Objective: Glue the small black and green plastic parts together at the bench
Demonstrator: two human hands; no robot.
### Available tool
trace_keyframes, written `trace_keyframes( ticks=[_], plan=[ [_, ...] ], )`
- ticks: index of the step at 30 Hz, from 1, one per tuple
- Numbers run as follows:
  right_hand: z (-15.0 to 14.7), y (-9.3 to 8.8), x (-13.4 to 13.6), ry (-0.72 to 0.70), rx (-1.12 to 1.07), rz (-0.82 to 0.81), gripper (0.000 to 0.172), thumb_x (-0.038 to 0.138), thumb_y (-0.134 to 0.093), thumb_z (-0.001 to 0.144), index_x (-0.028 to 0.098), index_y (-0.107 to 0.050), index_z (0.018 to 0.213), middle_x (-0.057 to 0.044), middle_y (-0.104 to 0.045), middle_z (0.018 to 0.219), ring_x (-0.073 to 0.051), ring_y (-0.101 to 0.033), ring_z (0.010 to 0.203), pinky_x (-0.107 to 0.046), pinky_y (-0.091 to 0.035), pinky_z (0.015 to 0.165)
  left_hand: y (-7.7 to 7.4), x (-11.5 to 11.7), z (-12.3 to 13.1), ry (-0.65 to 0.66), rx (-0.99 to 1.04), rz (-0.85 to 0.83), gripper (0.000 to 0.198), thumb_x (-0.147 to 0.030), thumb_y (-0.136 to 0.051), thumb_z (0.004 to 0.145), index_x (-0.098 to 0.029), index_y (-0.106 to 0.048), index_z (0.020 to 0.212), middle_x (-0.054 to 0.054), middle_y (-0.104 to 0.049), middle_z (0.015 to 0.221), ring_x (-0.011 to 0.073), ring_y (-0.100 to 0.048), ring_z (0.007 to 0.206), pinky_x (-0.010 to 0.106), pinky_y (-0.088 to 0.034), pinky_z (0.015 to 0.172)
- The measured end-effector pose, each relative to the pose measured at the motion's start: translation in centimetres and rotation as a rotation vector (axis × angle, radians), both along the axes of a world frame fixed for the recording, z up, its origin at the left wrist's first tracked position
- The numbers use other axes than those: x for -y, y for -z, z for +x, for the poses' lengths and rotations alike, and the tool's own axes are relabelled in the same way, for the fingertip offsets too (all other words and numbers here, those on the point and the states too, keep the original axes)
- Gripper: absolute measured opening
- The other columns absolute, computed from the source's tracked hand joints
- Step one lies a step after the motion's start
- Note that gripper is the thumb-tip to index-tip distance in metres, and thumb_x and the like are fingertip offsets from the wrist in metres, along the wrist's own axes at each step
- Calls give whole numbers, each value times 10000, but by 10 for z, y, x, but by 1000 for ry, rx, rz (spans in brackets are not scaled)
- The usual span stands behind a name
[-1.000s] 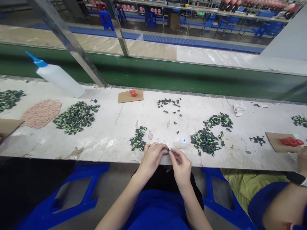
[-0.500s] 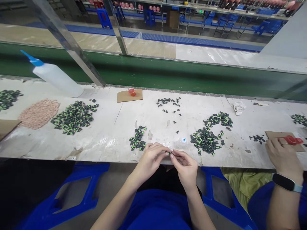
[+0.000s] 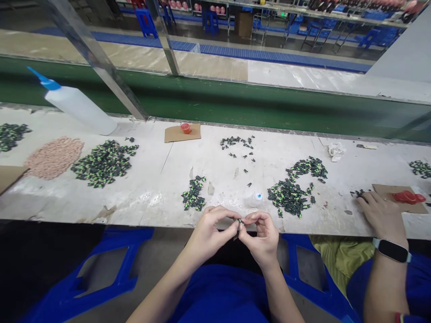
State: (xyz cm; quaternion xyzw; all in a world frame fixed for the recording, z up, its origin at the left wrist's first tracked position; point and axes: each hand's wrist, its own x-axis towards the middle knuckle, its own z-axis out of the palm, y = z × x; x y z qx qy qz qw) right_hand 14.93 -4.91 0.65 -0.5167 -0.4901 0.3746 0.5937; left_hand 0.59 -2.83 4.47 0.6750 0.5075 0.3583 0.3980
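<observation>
Between my fingertips, at the table's front edge, is a tiny black and green piece [image 3: 239, 221]. My left hand [image 3: 215, 226] pinches it from the left, and my right hand [image 3: 261, 233] pinches it from the other side. The fingers hide most of its shape. Left of my hands lies a small pile of black and green pieces [image 3: 194, 194]; a larger pile of similar pieces [image 3: 288, 196] is to the right. A small clear bottle with a blue tip [image 3: 256, 199] lies just beyond my right hand. Loose dark pieces [image 3: 234, 142] are scattered farther back.
Left stand a big white squeeze bottle [image 3: 81, 110], a heap of pinkish pieces [image 3: 54, 158] and another green-black pile [image 3: 103, 163]. A red cup [image 3: 185, 128] sits on cardboard [image 3: 171, 135]. At right, a co-worker's hand [image 3: 382, 213] rests near a red object [image 3: 408, 197].
My fingers have shifted around the small piece, with both hands slightly lower and the right fingers more curled. The co-worker's hand has moved left, toward the dark pieces.
</observation>
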Motion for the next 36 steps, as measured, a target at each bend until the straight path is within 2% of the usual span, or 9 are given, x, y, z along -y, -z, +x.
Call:
trace_keyframes(
  ticks=[6, 11, 16, 19, 23, 26, 31, 33, 36],
  plan=[
    [4, 7, 1, -35, 84, 48, 227, 149, -684, 695, 224, -547, 859, 11, -668, 702, -127, -665, 610, -229, -585, 573, 5, 2, 4, -48, 31, -61, 99, -196, -638, 759, -224, -729, 787, 17, -743, 789, 192, -670, 792, 343, -485, 845],
    [17, 11, 1, -83, 167, 41, 253, 136, -692, 711, 223, -556, 905, 3, -695, 725, -144, -693, 651, -257, -602, 635, 12, 0, 6, 0, 128, -141, 130, -222, -633, 788, -204, -736, 866, 42, -744, 858, 195, -690, 832, 311, -536, 809],
    [22, 6, -1, -78, 76, -2, 247, 148, -698, 708, 220, -569, 906, -5, -704, 712, -151, -703, 663, -268, -604, 660, 14, -1, 6, 23, 210, -154, 175, -249, -641, 814, -197, -732, 954, 58, -744, 946, 199, -698, 876, 304, -557, 822],
    [21, 1, -2, -57, 10, -47, 242, 176, -712, 698, 215, -577, 895, -8, -705, 700, -149, -691, 636, -267, -600, 631, 12, -1, 5, 51, 196, -123, 156, -249, -629, 833, -202, -735, 937, 58, -747, 933, 202, -697, 881, 314, -553, 832],
    [21, -3, 1, -55, 5, -57, 238, 182, -719, 704, 217, -587, 898, -12, -707, 710, -150, -677, 621, -279, -593, 615, 10, -1, -2, 55, 121, -80, 220, -258, -614, 852, -217, -694, 1054, 52, -756, 952, 216, -692, 922, 373, -526, 895],
    [32, -3, 3, 42, 62, 2, 201, 199, -713, 729, 213, -604, 897, -28, -696, 740, -166, -675, 659, -304, -587, 631, 11, -6, -20, -45, 10, -15, 248, -298, -616, 850, -230, -680, 1080, 50, -751, 989, 235, -671, 985, 413, -492, 936],
    [72, 0, -10, 413, 250, 74, 168, 276, -696, 773, 190, -624, 898, -57, -669, 822, -193, -651, 731, -366, -556, 690, 16, -22, -59, -365, -205, 50, 228, -356, -563, 866, -235, -694, 1008, 63, -728, 1052, 264, -630, 1039, 433, -467, 925],
    [85, 0, -19, 434, 437, 93, 235, 303, -679, 791, 186, -639, 991, -104, -673, 984, -264, -631, 967, -467, -516, 851, 19, -28, -67, -409, -325, 91, 200, -321, -557, 863, -244, -696, 984, 62, -732, 1023, 285, -613, 1030, 467, -436, 922],
    [85, 0, -28, 336, 726, 149, 373, 373, -667, 799, 206, -621, 1128, -123, -628, 1178, -341, -441, 1251, -582, -388, 1001, 24, -35, -68, -426, -469, 145, 144, -261, -572, 851, -250, -709, 893, 66, -738, 964, 313, -588, 1011, 500, -389, 893]
  ],
)
